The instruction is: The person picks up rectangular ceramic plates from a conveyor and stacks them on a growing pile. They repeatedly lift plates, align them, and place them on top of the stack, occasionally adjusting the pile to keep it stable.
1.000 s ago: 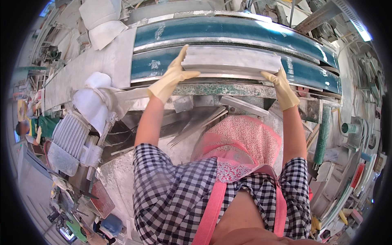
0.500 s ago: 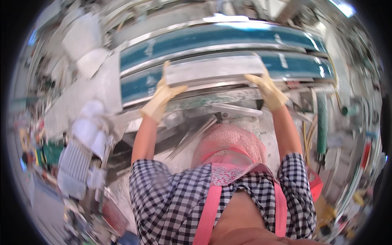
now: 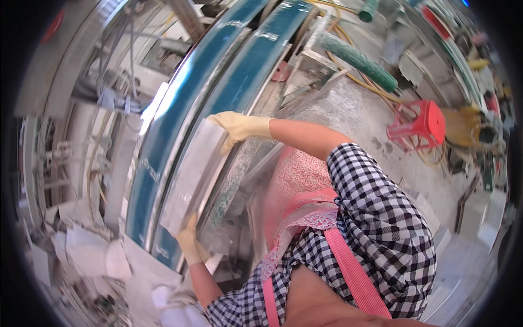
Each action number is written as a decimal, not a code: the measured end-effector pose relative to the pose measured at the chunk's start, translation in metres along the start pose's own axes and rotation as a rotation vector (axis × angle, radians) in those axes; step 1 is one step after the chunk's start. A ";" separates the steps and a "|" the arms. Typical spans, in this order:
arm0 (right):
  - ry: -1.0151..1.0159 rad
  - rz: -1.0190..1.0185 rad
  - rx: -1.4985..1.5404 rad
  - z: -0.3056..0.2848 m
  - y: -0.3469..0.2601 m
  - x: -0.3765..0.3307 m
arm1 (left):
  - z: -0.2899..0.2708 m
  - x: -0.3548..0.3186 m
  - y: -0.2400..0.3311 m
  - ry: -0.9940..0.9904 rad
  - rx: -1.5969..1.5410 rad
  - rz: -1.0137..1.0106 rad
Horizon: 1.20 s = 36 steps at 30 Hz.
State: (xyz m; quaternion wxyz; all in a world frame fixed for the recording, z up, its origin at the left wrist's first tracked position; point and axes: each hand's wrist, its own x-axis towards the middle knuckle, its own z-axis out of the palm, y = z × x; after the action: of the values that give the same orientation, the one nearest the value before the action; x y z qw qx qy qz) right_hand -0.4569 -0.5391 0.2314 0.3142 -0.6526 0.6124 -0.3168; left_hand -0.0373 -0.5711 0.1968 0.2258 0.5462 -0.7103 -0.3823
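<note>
A long pale grey rectangular slab lies along the nearer blue conveyor belt. My left hand, in a cream glove, is closed on the slab's lower-left end. At the other end my right hand, gloved the same way, grips the slab near its top corner, fingers over the edge. Part of the fingers of both hands is hidden by the gloves' angle and the slab. A second blue belt runs parallel, just beyond the first.
A red plastic stool stands on the floor to the right. Nearer the belts' far end is a green roller, with yellow hoses beside it. Pale sheets lie at the lower left. A metal frame edge runs along the belt.
The view has turned, so the belts now run steeply from lower left to upper right. Both hands still hold the slab's ends.
</note>
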 end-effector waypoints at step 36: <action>1.755 1.060 1.198 0.039 -0.003 -0.664 | 0.433 -0.181 0.396 -1.548 0.009 -0.018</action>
State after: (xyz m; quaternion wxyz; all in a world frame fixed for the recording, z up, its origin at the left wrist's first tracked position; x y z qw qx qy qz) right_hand -0.4567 0.1247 0.1916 0.1341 0.3736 0.5664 -0.7222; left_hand -0.5416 -0.2270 0.2646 -0.3403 0.1301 -0.6630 -0.6540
